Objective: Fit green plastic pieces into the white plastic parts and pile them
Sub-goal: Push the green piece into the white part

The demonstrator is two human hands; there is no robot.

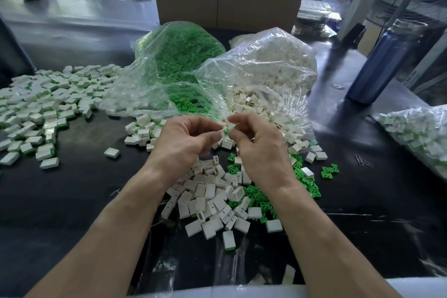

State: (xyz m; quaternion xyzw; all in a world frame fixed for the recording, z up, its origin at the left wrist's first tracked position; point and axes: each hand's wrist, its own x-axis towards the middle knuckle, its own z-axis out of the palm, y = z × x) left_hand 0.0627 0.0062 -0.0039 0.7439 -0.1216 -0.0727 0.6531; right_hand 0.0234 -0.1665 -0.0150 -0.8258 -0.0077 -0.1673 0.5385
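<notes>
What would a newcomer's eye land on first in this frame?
Probably the two hands, left hand and right hand, meeting at centre and pinching a small white part between their fingertips. Behind them gape two clear bags: the bag of green pieces and, to its right, the bag of white parts. A wide pile of finished pieces covers the black table's left side.

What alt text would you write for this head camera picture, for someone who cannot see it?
Two bare hands, left hand and right hand, pinch a small white part between them above loose white parts and green pieces on a black table. Behind lie two clear bags and a pile of finished parts.
</notes>
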